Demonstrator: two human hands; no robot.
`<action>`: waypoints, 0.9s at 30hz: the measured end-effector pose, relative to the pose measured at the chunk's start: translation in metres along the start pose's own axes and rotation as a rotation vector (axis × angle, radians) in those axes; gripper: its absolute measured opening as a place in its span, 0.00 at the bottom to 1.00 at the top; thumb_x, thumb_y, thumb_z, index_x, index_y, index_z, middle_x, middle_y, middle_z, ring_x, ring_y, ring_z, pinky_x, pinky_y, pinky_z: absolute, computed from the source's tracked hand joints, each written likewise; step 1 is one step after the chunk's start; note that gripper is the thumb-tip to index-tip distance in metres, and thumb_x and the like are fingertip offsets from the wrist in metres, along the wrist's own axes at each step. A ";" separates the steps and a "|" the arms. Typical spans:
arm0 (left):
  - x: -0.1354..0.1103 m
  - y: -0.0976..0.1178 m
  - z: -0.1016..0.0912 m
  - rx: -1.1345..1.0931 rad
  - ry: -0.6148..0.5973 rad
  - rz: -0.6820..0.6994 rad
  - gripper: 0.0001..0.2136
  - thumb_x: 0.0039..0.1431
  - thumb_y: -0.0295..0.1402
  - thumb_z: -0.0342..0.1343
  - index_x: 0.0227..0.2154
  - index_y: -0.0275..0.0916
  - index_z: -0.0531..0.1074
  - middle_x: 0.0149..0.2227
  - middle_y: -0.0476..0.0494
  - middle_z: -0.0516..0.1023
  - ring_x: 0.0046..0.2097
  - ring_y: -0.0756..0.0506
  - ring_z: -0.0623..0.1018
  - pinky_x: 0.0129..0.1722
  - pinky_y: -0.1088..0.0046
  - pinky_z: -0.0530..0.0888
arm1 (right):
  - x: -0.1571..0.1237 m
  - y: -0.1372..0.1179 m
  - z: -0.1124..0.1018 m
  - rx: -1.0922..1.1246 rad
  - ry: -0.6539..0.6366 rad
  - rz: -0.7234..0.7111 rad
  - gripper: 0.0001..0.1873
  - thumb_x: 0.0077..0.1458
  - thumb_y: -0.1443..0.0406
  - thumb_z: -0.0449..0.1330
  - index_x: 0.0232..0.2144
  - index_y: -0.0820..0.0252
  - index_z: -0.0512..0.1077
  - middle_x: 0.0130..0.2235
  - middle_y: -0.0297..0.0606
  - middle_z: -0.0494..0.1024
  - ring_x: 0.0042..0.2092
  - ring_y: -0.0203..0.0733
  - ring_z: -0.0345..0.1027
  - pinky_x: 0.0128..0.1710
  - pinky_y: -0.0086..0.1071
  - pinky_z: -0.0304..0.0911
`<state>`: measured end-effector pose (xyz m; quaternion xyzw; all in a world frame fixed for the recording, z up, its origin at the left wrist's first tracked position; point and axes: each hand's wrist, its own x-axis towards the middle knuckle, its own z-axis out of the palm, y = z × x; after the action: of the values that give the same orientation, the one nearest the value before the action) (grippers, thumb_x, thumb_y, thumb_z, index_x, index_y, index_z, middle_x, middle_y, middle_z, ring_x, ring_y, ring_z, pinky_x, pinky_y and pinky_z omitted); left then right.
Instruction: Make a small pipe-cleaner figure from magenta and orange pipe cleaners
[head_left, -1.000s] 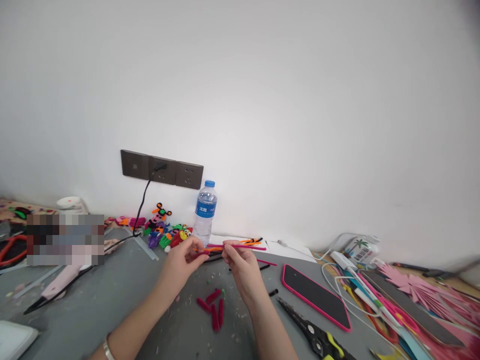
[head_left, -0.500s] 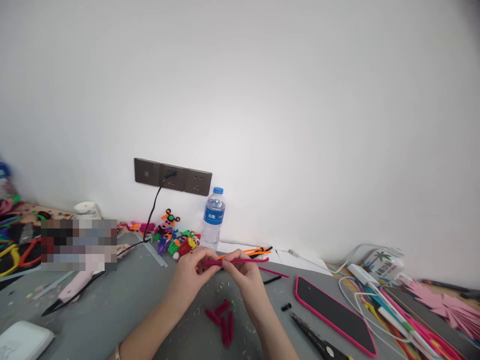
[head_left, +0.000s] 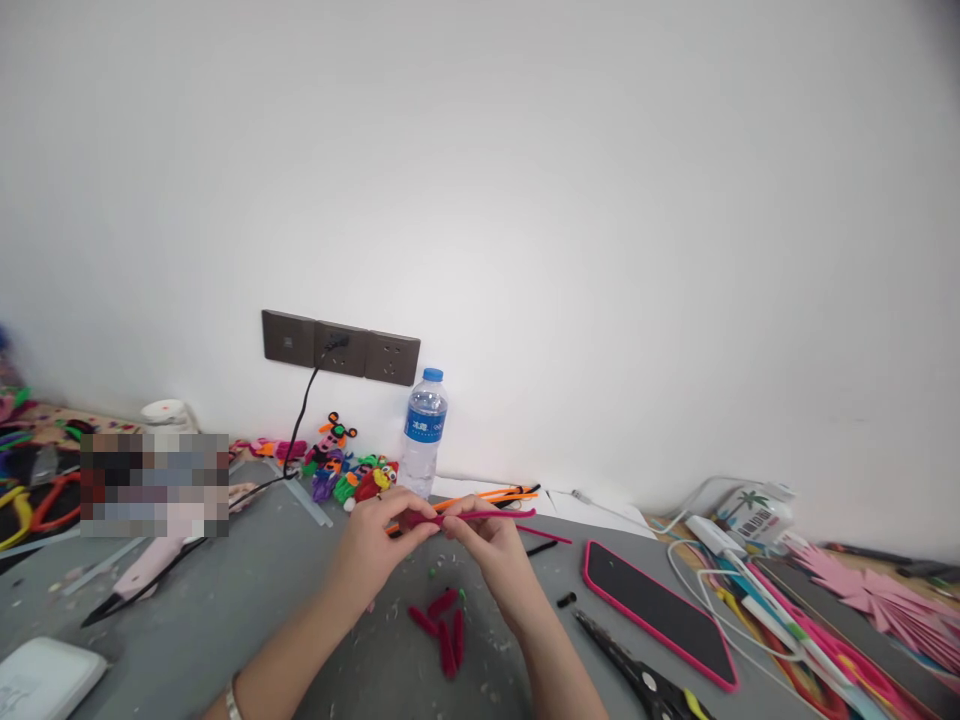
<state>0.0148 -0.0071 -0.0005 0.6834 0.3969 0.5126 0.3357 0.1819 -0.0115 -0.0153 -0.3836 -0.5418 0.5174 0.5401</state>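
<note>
Both my hands are raised a little above the grey table (head_left: 247, 600), pinching a magenta pipe cleaner (head_left: 495, 515) between them. My left hand (head_left: 379, 540) grips its left end with closed fingers. My right hand (head_left: 491, 550) pinches it close beside, and the free end sticks out to the right. Several short red pipe-cleaner pieces (head_left: 444, 625) lie on the table just below my hands. Orange pipe cleaners (head_left: 487, 497) rest behind the hands.
A water bottle (head_left: 424, 430) stands by the wall under a socket strip (head_left: 341, 346). Colourful pipe-cleaner figures (head_left: 352, 475) sit to its left. A pink-cased phone (head_left: 656, 612), pliers (head_left: 637, 680), cables and craft strips (head_left: 787, 630) lie right. A pink glue gun (head_left: 150, 565) lies left.
My two hands have drawn closer together on the magenta pipe cleaner, and the view has shifted slightly right and down.
</note>
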 end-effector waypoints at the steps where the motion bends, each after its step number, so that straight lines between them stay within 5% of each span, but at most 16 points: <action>1: 0.000 0.001 0.000 0.002 -0.006 0.005 0.01 0.49 0.32 0.63 0.25 0.43 0.79 0.27 0.46 0.79 0.30 0.45 0.76 0.29 0.75 0.69 | -0.001 -0.003 0.000 -0.007 -0.007 0.000 0.15 0.46 0.53 0.66 0.25 0.59 0.73 0.25 0.33 0.72 0.30 0.39 0.64 0.34 0.31 0.59; 9: -0.001 0.007 0.001 -0.066 -0.015 -0.048 0.03 0.45 0.30 0.63 0.25 0.44 0.79 0.26 0.47 0.79 0.30 0.44 0.76 0.31 0.74 0.70 | -0.007 -0.018 0.004 -0.011 -0.073 0.001 0.15 0.50 0.54 0.64 0.26 0.59 0.70 0.26 0.34 0.73 0.32 0.41 0.67 0.35 0.32 0.60; 18: -0.002 0.005 0.003 0.024 -0.013 0.013 0.04 0.46 0.28 0.62 0.26 0.43 0.76 0.28 0.48 0.78 0.32 0.45 0.77 0.33 0.75 0.72 | -0.004 -0.007 0.006 0.042 -0.044 0.023 0.14 0.46 0.55 0.67 0.27 0.59 0.72 0.28 0.34 0.75 0.32 0.41 0.68 0.35 0.33 0.62; 27: -0.003 0.007 0.008 -0.460 0.018 -0.277 0.10 0.44 0.33 0.66 0.31 0.39 0.74 0.30 0.47 0.77 0.35 0.45 0.77 0.35 0.73 0.75 | -0.005 -0.009 0.010 0.151 0.007 -0.018 0.13 0.47 0.58 0.67 0.24 0.59 0.69 0.28 0.34 0.75 0.32 0.40 0.67 0.36 0.33 0.62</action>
<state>0.0237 -0.0133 0.0016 0.5237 0.3625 0.5447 0.5456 0.1736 -0.0198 -0.0064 -0.3385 -0.5027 0.5507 0.5739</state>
